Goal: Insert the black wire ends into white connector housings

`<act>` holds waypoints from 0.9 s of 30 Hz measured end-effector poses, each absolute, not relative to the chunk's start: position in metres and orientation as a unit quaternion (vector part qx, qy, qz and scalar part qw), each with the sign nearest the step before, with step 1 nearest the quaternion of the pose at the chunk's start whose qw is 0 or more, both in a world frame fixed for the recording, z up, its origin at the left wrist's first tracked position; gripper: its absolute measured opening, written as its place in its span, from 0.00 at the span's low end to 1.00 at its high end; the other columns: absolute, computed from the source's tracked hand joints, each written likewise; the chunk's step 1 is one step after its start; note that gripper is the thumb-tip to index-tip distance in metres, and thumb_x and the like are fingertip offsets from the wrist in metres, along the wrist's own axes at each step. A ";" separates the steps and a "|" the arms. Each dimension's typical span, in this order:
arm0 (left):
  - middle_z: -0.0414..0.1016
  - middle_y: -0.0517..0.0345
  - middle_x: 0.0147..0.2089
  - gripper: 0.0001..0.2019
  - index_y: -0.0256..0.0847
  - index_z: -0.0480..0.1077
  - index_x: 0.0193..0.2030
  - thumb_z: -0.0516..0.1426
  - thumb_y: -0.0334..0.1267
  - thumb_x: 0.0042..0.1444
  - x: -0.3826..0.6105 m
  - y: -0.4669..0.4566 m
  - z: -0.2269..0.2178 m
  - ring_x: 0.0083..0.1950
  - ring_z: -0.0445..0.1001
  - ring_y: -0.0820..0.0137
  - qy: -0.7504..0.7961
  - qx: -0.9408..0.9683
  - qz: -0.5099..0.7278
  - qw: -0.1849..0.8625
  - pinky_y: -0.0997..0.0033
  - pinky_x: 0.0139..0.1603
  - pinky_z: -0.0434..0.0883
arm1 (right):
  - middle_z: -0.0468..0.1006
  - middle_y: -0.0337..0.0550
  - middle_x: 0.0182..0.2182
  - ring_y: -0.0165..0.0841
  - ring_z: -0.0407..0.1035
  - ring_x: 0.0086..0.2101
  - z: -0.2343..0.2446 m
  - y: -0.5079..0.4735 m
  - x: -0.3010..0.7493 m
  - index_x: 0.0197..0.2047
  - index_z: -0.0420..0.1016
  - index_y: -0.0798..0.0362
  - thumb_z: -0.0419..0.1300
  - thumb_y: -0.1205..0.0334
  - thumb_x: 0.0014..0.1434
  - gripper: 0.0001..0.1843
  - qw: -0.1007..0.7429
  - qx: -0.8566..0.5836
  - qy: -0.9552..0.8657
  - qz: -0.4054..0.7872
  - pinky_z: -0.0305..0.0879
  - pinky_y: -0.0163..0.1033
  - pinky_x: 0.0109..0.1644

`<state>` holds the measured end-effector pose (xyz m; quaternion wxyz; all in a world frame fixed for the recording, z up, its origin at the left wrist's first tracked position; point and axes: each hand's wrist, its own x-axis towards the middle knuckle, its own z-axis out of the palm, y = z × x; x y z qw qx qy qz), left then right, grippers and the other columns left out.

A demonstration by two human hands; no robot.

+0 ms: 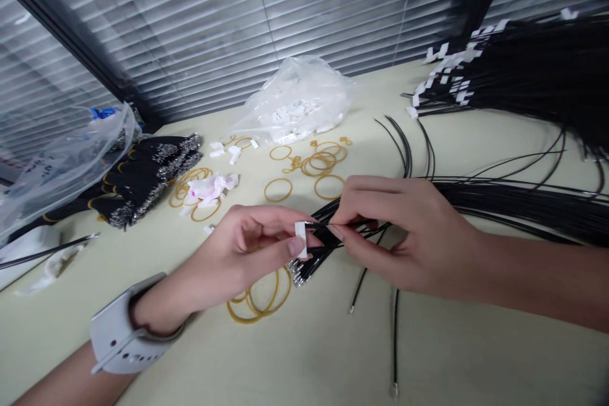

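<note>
My left hand (242,247), with a grey watch on the wrist, pinches a small white connector piece (301,236) between thumb and fingers. My right hand (399,235) pinches a thin black cable (328,226) whose tip meets the white piece. Under both hands lies a bundle of black cables (514,203) with metal tips (299,274), running off to the right. Yellow rubber bands (259,298) lie on the table just below my left hand.
More rubber bands (314,168) are scattered mid-table. A clear bag of white pieces (297,101) sits behind them. Bundled black cables (147,174) lie at left beside a plastic bag (61,158). A large pile of cables with white tags (523,70) fills the right back. Two loose cables (394,342) lie near me.
</note>
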<state>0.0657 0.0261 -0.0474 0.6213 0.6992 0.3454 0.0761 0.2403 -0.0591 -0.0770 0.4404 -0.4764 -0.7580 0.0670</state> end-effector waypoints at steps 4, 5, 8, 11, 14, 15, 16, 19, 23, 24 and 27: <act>0.74 0.60 0.28 0.09 0.41 0.72 0.34 0.58 0.40 0.44 0.064 0.027 -0.048 0.29 0.71 0.84 0.354 0.708 0.068 0.607 0.89 0.30 0.71 | 0.63 0.38 0.24 0.18 0.54 0.23 -0.078 -0.060 0.241 0.26 0.67 0.60 0.53 0.74 0.48 0.04 0.430 -0.471 -0.768 0.062 0.51 0.26 0.26; 0.74 0.61 0.28 0.09 0.41 0.72 0.34 0.57 0.40 0.44 0.064 0.027 -0.048 0.29 0.71 0.84 0.353 0.707 0.067 0.610 0.89 0.31 0.71 | 0.63 0.38 0.24 0.18 0.54 0.24 -0.079 -0.060 0.241 0.27 0.67 0.60 0.53 0.74 0.48 0.04 0.428 -0.467 -0.772 0.061 0.51 0.26 0.26; 0.75 0.61 0.30 0.08 0.43 0.72 0.34 0.57 0.39 0.45 0.064 0.026 -0.048 0.30 0.71 0.84 0.348 0.694 0.069 0.627 0.89 0.31 0.71 | 0.63 0.39 0.24 0.19 0.54 0.24 -0.079 -0.062 0.241 0.28 0.68 0.59 0.52 0.73 0.49 0.04 0.417 -0.454 -0.786 0.051 0.50 0.27 0.26; 0.75 0.60 0.30 0.08 0.42 0.72 0.34 0.57 0.39 0.45 0.064 0.025 -0.048 0.30 0.71 0.84 0.340 0.691 0.069 0.634 0.88 0.31 0.71 | 0.62 0.40 0.24 0.20 0.55 0.24 -0.080 -0.062 0.241 0.28 0.69 0.59 0.51 0.72 0.51 0.06 0.405 -0.444 -0.799 0.028 0.50 0.28 0.26; 0.75 0.59 0.31 0.10 0.41 0.71 0.35 0.57 0.40 0.45 0.064 0.027 -0.049 0.31 0.71 0.83 0.339 0.703 0.058 0.622 0.87 0.31 0.71 | 0.62 0.40 0.25 0.20 0.55 0.24 -0.081 -0.061 0.241 0.28 0.69 0.59 0.51 0.72 0.51 0.06 0.402 -0.450 -0.797 0.022 0.50 0.28 0.27; 0.75 0.58 0.31 0.10 0.41 0.71 0.35 0.56 0.40 0.45 0.064 0.027 -0.049 0.31 0.71 0.82 0.341 0.709 0.052 0.615 0.87 0.32 0.71 | 0.62 0.40 0.25 0.20 0.55 0.25 -0.081 -0.061 0.241 0.29 0.68 0.59 0.51 0.72 0.51 0.05 0.402 -0.452 -0.796 0.024 0.50 0.28 0.27; 0.74 0.58 0.31 0.11 0.41 0.71 0.36 0.56 0.41 0.45 0.064 0.027 -0.049 0.31 0.71 0.82 0.345 0.714 0.047 0.608 0.87 0.32 0.71 | 0.62 0.40 0.25 0.20 0.54 0.25 -0.082 -0.061 0.241 0.29 0.68 0.59 0.51 0.72 0.51 0.05 0.403 -0.453 -0.795 0.025 0.50 0.28 0.27; 0.74 0.59 0.32 0.13 0.43 0.71 0.37 0.57 0.43 0.44 0.064 0.025 -0.049 0.30 0.69 0.84 0.361 0.729 0.038 0.580 0.88 0.30 0.69 | 0.62 0.40 0.24 0.20 0.54 0.25 -0.082 -0.061 0.240 0.28 0.67 0.59 0.51 0.73 0.51 0.05 0.406 -0.449 -0.795 0.028 0.50 0.29 0.28; 0.73 0.60 0.29 0.16 0.44 0.71 0.41 0.56 0.45 0.45 0.065 0.019 -0.046 0.28 0.66 0.86 0.366 0.762 0.021 0.533 0.89 0.27 0.66 | 0.61 0.41 0.24 0.21 0.54 0.25 -0.083 -0.061 0.239 0.26 0.67 0.61 0.51 0.74 0.51 0.05 0.414 -0.442 -0.796 0.010 0.50 0.30 0.28; 0.72 0.61 0.28 0.17 0.44 0.71 0.42 0.55 0.46 0.45 0.065 0.017 -0.046 0.27 0.65 0.87 0.364 0.767 0.014 0.528 0.89 0.27 0.65 | 0.61 0.42 0.24 0.22 0.54 0.26 -0.083 -0.061 0.239 0.26 0.67 0.61 0.51 0.74 0.51 0.06 0.415 -0.437 -0.798 0.005 0.50 0.30 0.28; 0.70 0.63 0.26 0.17 0.46 0.70 0.42 0.54 0.47 0.46 0.065 0.014 -0.046 0.25 0.62 0.88 0.371 0.773 -0.005 0.515 0.91 0.23 0.62 | 0.61 0.42 0.24 0.22 0.53 0.26 -0.083 -0.061 0.238 0.25 0.67 0.62 0.50 0.75 0.51 0.06 0.410 -0.422 -0.809 -0.001 0.50 0.30 0.28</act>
